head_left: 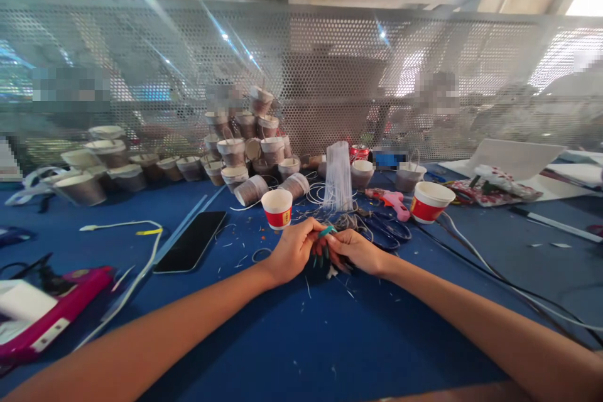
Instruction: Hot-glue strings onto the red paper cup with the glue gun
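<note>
Both hands meet over the blue table, fingers pinched together. Between the fingertips of my left hand (296, 250) and my right hand (360, 251) shows a small teal piece (326, 232), and both hands are closed on it. Its full shape is hidden by the fingers. Just beyond my left hand stands a red and white paper cup (277, 208). Dark-handled scissors (389, 232) lie beyond my right hand. A bundle of clear thin strips (338, 179) stands upright past the hands.
Wrapped cups (233, 152) are stacked at the back, with more cups (127, 178) to the left. A pink glue gun (394, 202) lies near another red and white cup (431, 202). A black phone (191, 245), cables (494, 279) and a magenta device (56, 314) flank the arms.
</note>
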Demonstrator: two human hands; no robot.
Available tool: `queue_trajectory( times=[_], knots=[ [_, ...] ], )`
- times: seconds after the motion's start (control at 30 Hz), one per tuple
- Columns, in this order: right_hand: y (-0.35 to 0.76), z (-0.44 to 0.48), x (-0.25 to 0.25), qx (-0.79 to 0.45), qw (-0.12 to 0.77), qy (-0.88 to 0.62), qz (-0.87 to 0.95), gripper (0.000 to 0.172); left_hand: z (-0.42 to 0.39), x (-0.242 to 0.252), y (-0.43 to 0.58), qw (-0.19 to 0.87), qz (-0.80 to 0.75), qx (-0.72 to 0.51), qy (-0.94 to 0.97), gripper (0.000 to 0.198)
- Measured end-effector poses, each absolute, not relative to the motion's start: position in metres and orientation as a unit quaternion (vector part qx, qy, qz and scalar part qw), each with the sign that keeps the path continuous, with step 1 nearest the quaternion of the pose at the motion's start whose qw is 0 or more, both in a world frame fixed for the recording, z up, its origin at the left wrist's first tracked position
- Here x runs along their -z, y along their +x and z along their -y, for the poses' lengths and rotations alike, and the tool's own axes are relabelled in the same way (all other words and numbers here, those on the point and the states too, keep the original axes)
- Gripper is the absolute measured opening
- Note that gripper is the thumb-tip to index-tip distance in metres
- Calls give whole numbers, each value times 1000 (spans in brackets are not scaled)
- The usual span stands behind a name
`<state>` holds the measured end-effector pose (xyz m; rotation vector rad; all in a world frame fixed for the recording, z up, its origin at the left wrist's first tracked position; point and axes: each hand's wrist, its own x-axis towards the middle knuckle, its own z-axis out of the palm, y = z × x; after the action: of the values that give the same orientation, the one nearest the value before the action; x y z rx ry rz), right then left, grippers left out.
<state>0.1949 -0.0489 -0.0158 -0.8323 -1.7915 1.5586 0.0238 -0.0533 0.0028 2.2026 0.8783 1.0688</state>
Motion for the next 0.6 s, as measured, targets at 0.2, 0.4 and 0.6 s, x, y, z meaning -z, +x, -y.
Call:
queue_trajectory(
  times=[0.2,0.4,0.6],
  knots=[
    [192,52,13,-577,320,-319,681,57,53,1,27,200,-318,-425,823,15],
    [191,53,14,-592,324,-320,665,56,50,2,26,209,-322,-417,824,11],
    [195,54,11,-619,302,-301,660,52,50,0,25,264,-284,-412,825,8]
  ],
)
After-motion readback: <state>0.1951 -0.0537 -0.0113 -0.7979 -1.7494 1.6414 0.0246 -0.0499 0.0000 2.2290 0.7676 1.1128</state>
